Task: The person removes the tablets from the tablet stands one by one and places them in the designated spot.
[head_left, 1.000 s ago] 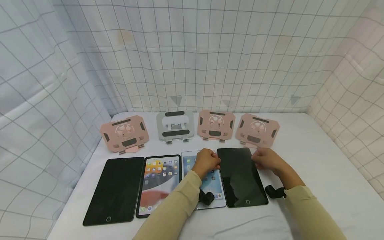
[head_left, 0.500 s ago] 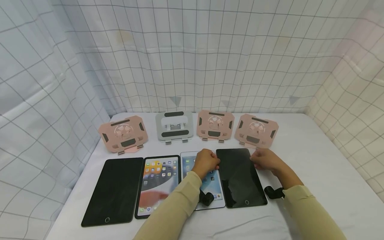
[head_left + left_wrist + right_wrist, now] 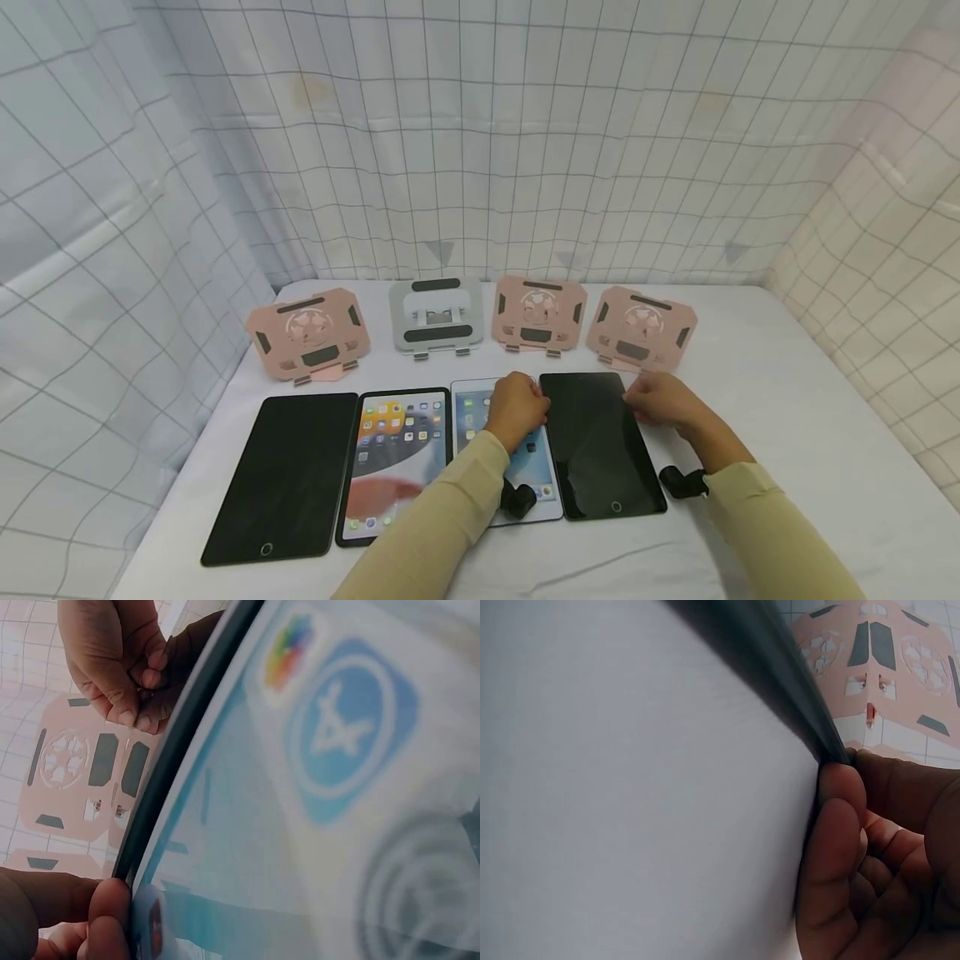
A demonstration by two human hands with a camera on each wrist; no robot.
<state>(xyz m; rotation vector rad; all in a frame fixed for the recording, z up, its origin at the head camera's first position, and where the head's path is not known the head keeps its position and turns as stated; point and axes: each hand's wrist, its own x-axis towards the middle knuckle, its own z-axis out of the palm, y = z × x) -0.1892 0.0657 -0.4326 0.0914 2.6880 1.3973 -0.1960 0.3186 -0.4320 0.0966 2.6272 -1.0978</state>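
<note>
A black tablet [image 3: 603, 450] with a dark screen lies at the right end of a row of tablets. My left hand [image 3: 516, 408] pinches its left edge near the top, reaching over a white tablet [image 3: 525, 479] with a lit screen. On the opposite edge, my right hand [image 3: 660, 398] pinches the black tablet between thumb and fingers. The left wrist view has the left fingers [image 3: 109, 919] at the dark edge, and app icons fill the close foreground. In the right wrist view, the right fingers [image 3: 836, 840] grip the edge beside the white cloth.
To the left lie a black-rimmed tablet [image 3: 397, 467] with a lit screen and a larger dark tablet [image 3: 288, 475]. Behind the row stand a grey tablet stand [image 3: 438, 315] and pink stands [image 3: 540, 312], [image 3: 641, 327], [image 3: 309, 333]. Checked white curtains [image 3: 480, 150] enclose the table.
</note>
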